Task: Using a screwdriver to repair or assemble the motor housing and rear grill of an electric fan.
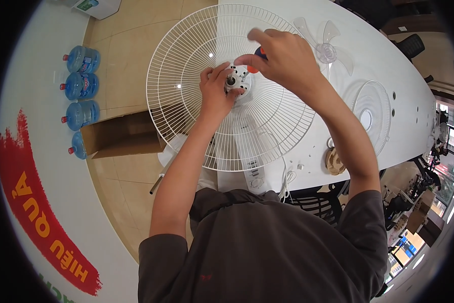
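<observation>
A: Landmark?
B: Grille (181, 60). Round, white, wire. The hub (241, 87) sat right at its middle, and both hands were busy there.
A: Left hand?
B: The left hand (218, 87) was closed around the hub, fingers on the far side, thumb on the near side. So, middle of the grille.
A: Other one?
B: The right hand (286, 56) gripped a screwdriver (252, 69) over the grille, just right of its middle. Handle was dark blue and orange (mostly covered by the hand), and the shaft slanted down toward the hub. Tip in a screw or not? Couldn't tell.
A: Under the grille?
B: A white stand (256, 178) showed through the wires and poked out past the near edge. The table (413, 126) ran beneath the grille's right part.
A: Right of it?
B: A clear blade (326, 52) lay just beside the far-right rim. A second guard (367, 120), also white, lay farther right. A cord (286, 184) trailed off the near edge.
A: Left?
B: Four blue bottles (81, 86) in a row, well apart from the grille. An open box (123, 134) stood nearer, to the grille's near-left, partly hidden by it.
</observation>
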